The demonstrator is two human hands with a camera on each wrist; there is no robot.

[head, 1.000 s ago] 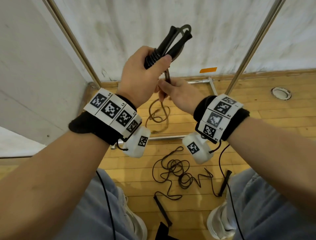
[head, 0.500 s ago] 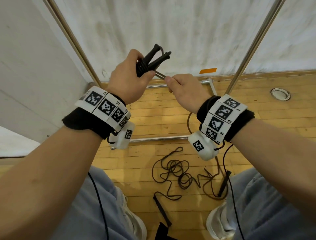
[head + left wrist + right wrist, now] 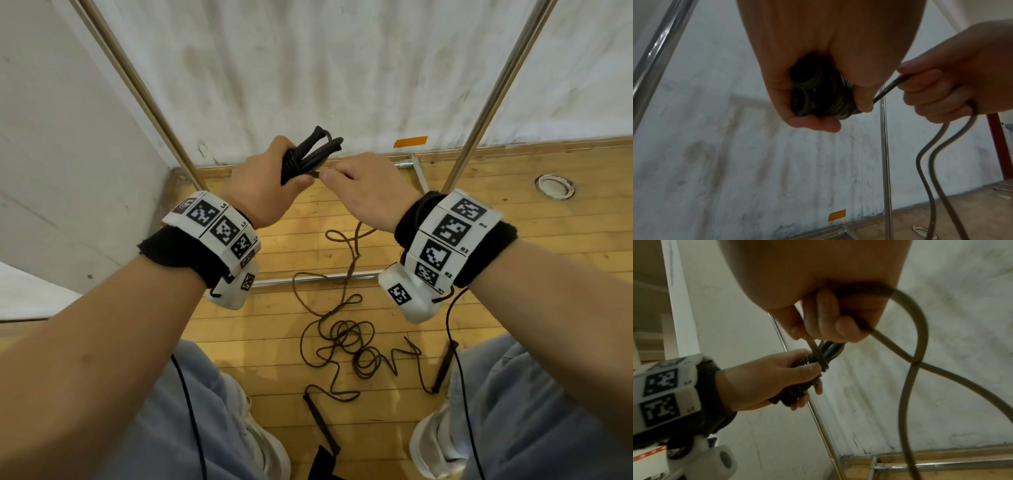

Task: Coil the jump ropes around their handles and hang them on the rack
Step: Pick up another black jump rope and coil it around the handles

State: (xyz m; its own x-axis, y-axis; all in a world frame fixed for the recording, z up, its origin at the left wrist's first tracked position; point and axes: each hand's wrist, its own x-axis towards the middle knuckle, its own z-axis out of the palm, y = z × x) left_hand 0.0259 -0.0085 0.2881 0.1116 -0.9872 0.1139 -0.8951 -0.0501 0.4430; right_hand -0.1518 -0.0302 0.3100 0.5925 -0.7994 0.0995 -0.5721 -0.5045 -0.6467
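My left hand grips the two black handles of a jump rope, held together with several turns of rope wound round them. My right hand pinches the dark rope just beside the handles, pulled taut. The free rope hangs in a loop from the right hand down to the floor. A second jump rope lies tangled on the wooden floor between my feet, with one black handle in front and the other at the right.
The rack's metal uprights slant up on either side before a white wall, with its base bars on the floor. A round floor fitting sits at the right. My shoes flank the tangled rope.
Both hands have dropped lower and the handles now tilt rightward. The right hand has carried the rope round the handles, adding winding, and the hanging loop has shifted under the right hand.
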